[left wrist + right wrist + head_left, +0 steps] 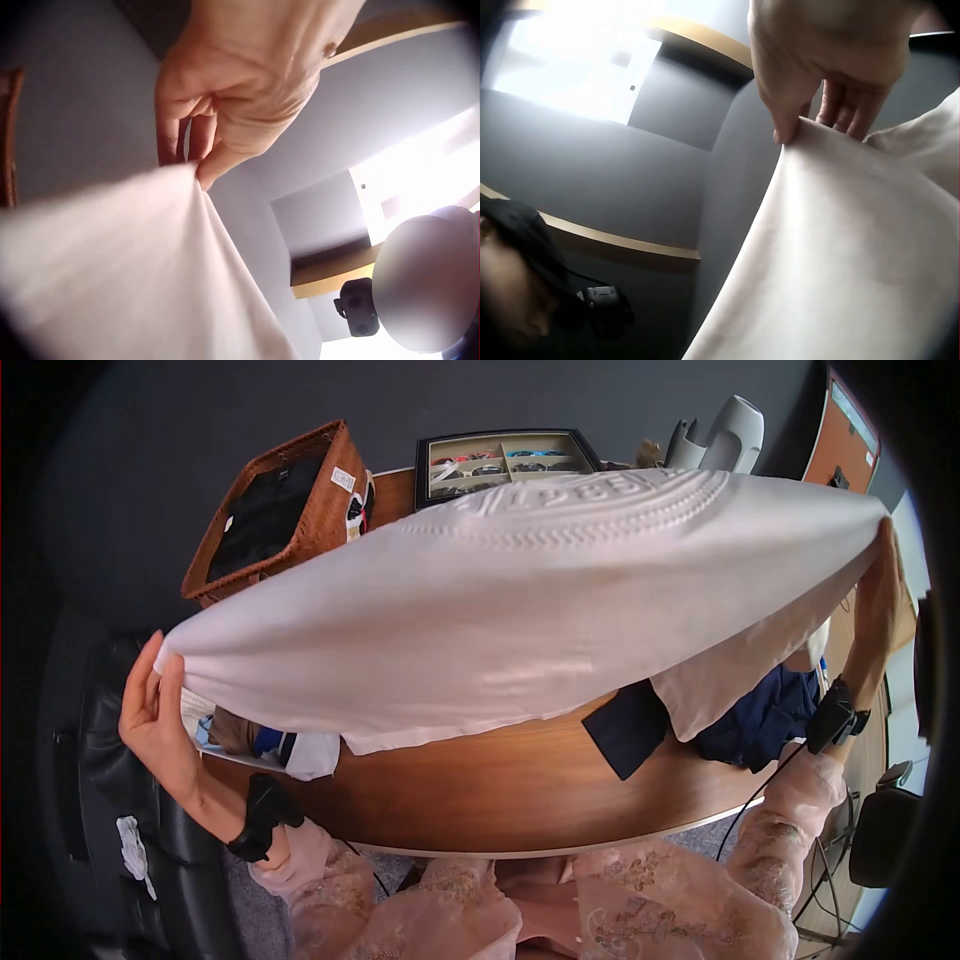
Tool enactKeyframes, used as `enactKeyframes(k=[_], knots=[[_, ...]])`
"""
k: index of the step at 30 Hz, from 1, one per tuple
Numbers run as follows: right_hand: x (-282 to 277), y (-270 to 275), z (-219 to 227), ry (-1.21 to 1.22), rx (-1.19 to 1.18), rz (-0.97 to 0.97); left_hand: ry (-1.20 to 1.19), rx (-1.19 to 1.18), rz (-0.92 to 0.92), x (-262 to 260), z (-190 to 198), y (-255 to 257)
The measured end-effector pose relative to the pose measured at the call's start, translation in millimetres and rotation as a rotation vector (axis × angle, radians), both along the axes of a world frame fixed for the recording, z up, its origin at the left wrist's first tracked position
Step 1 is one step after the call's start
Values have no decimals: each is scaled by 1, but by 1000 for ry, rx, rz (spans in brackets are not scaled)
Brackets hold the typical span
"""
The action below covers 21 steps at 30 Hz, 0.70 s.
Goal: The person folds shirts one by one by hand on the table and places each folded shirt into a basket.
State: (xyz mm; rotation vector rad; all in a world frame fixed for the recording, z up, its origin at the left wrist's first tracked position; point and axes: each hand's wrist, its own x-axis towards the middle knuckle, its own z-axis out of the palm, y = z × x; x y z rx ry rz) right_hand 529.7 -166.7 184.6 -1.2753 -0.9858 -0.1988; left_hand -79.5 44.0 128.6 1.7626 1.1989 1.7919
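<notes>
Left hand: thumb and fingertips clamped on one end of a white cloth, thumb on one face, fingers on the other; in the left wrist view the fingers sit close together, pointing down into the pinch. Right hand: thumb and fingertips clamped on the opposite end, fingers slightly bent; a gap shows between thumb and fingers above the pinch. Cloth spans between the two pinches, drawn out sideways, raised figures and a braided arc along its far side, loose edges hanging toward the body. Back from the fingers: left hand held out to the side, forearm slanting down and inward to a black wristband; right forearm nearly upright below its hand, black wrist device on it, that hand higher in the head view. Pale pink embroidered sleeves follow. Below the cloth, between the hands: wooden table; navy fabric lower and inward from the right fingers, dark square piece nearer the middle. Beyond and inward of the left fingers: wicker basket holding black fabric. Past the cloth's far edge: black-framed compartment case.
</notes>
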Motion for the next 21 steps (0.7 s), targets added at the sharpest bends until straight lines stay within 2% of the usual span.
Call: enactKeyframes(k=[2, 6, 7, 8, 9, 10, 12, 14, 16, 17, 19, 20, 21], knots=[[-24, 4, 4, -221, -6, -219, 61, -27, 9, -4, 2, -8], [34, -38, 16, -36, -82, -77, 143, 38, 155, -10, 7, -18], [52, -55, 15, -452, -276, -241, 126, 109, 189, 0, 13, -18], [14, -40, 13, -451, -277, -240, 108, 182, 222, 11, 19, -17], [-54, -8, 9, -315, -100, -180, 125, 209, 244, 22, 24, -12], [-90, 10, 2, -180, 77, -120, 160, 226, 258, 37, 31, -7], [-63, 38, -2, -103, 6, -68, 139, 151, 122, 54, 33, 20], [-23, 78, 3, 65, -136, 47, 376, 87, 239, 74, 31, 52], [-4, 103, 8, 131, -224, 182, 556, 208, 253, 81, 25, 85], [0, 109, 14, 131, -215, 143, 551, 246, 260, 80, 28, 98], [-9, 104, 35, 135, -209, 95, 445, 429, 261, 73, 51, 124], [-28, 93, 52, 85, -98, 192, 409, 459, 253, 68, 73, 130], [-39, 85, 65, 41, 11, 292, 426, 505, 428, 68, 95, 127]])
